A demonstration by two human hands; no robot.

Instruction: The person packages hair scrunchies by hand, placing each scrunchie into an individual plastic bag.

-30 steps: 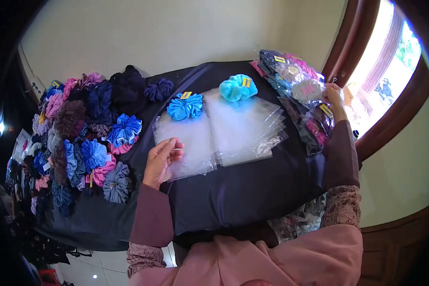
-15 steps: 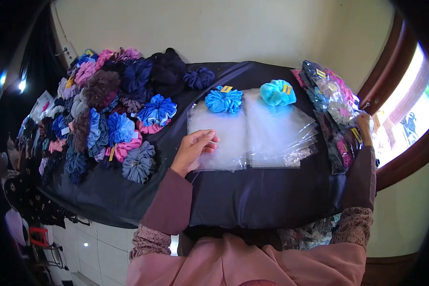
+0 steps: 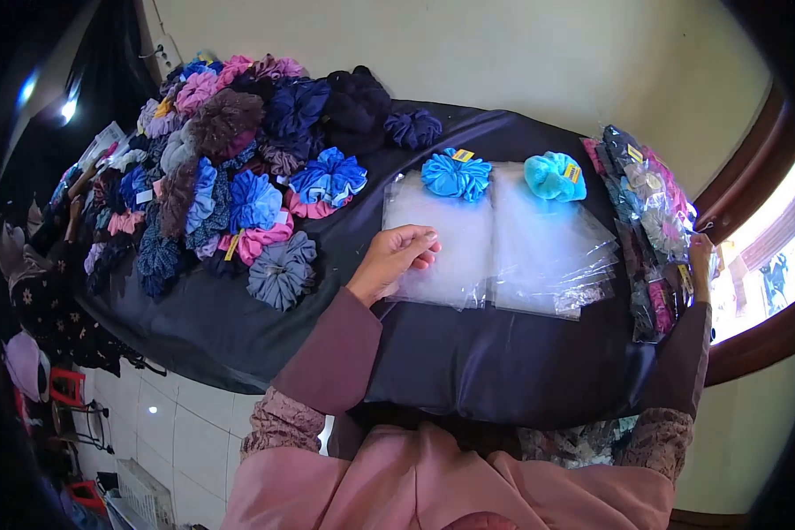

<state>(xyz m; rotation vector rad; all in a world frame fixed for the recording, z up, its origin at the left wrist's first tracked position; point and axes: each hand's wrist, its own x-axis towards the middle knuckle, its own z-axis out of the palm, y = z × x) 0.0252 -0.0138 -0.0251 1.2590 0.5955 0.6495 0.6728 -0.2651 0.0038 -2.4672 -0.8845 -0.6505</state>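
My left hand (image 3: 399, 262) is held over the left stack of clear plastic bags (image 3: 437, 265), fingers curled in and thumb against the index finger. Nothing shows in it. On top of that stack lies a bright blue scrunchie (image 3: 456, 179) with a yellow tag. A turquoise scrunchie (image 3: 552, 179), also tagged, rests on the right stack of clear bags (image 3: 548, 256), which is fanned out. At the far right, my right hand (image 3: 701, 256) is closed at the edge of a pile of bagged scrunchies (image 3: 658, 216). What its fingers hold is hidden.
A large heap of loose scrunchies (image 3: 230, 168) covers the left of the table with its black cloth (image 3: 327, 331). What looks like another person's hand (image 3: 76, 216) is at the heap's far left. A wood-framed window (image 3: 768, 238) stands close on the right.
The view has turned and tilted, so the table's things sit farther right. Both hands keep nearly the same places beside the bags and the packed pile. Another person's hand now shows at the left.
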